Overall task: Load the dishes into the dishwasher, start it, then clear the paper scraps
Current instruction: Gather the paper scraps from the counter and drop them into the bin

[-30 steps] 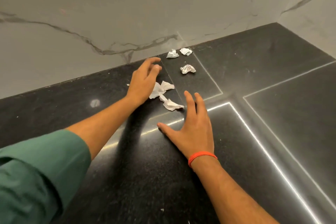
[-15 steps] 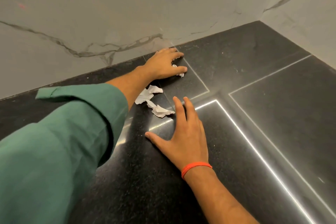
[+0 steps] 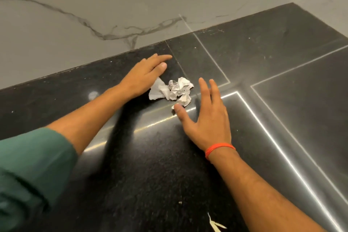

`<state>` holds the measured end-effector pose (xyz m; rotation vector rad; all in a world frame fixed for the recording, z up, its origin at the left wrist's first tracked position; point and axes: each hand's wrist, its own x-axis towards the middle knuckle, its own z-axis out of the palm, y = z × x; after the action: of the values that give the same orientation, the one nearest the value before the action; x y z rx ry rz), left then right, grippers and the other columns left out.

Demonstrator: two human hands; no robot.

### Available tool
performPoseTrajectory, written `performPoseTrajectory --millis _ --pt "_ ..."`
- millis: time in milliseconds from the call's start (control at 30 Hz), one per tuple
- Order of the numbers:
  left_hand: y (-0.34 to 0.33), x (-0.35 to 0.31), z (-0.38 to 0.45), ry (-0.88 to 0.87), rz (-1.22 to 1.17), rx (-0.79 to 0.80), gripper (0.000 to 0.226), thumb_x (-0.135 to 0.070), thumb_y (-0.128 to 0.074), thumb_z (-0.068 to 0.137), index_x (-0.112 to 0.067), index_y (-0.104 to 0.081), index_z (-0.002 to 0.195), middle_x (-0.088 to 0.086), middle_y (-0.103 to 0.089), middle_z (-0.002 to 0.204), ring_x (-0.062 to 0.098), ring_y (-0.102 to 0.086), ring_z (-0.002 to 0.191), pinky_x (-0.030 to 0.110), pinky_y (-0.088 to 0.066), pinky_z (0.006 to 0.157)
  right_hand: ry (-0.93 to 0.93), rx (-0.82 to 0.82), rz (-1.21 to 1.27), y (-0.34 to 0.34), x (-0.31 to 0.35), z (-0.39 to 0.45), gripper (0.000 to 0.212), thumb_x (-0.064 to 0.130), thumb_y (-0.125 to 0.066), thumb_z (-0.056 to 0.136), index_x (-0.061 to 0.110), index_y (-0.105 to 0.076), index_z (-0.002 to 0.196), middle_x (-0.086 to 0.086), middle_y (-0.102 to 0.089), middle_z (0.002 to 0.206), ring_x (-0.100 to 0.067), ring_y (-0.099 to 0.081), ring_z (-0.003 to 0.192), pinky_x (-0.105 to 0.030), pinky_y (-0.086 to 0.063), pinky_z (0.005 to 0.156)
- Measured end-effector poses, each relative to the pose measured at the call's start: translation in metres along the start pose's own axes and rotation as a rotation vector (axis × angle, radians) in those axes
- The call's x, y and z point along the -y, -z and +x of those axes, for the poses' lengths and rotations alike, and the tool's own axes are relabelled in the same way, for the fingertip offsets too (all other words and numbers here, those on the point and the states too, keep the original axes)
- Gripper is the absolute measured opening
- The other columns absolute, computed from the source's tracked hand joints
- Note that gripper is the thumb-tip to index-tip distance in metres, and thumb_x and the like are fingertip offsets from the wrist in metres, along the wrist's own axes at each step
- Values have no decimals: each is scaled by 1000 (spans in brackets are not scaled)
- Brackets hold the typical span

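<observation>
Several crumpled white paper scraps [image 3: 174,90] lie bunched in one small pile on the black stone counter [image 3: 150,175]. My left hand [image 3: 145,75] lies flat on the counter just left of the pile, fingers spread, its edge touching a scrap. My right hand [image 3: 205,115] rests open on the counter just right of the pile, thumb tip against the nearest scrap, with an orange band on the wrist. Neither hand holds anything.
A grey marble wall [image 3: 131,5] rises behind the counter and turns a corner at the right. Bright seams [image 3: 273,133] cross the counter. A small pale sliver [image 3: 214,223] lies near the front edge.
My left hand has swept back from the far wall toward me, dragging the far scraps in with the near ones. The scattered scraps now form one pile between my hands.
</observation>
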<state>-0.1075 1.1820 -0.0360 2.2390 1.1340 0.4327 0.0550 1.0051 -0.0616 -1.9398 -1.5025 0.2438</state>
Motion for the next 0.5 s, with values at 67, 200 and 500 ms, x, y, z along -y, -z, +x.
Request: performPoseTrajectory --millis 67,200,500 --pt "-16 1 -3 2 130 44 54 -47 -30 101 -29 -46 150 -4 -37 160 18 -17 155 47 -10 125 3 -2 19 0 -1 0 89 74 -48 86 26 -23 156 -6 -17 164 -22 -28 147 -40 -35 112" --pt "-50 -23 -37 -158 157 110 54 -45 -27 103 -27 -42 152 -4 -33 163 15 -16 155 39 -9 125 1 -4 81 1 -3 0 86 74 -40 86 23 -28 155 -6 -19 163 -22 -31 145 -41 -38 111" --pt "-74 -72 -84 -19 -114 15 50 -37 -32 105 -29 -39 154 -12 -42 157 4 -29 148 34 -23 123 -66 38 443 25 -7 -11 48 51 -36 99 20 -66 119 9 -67 115 -3 -59 108 -21 -44 90"
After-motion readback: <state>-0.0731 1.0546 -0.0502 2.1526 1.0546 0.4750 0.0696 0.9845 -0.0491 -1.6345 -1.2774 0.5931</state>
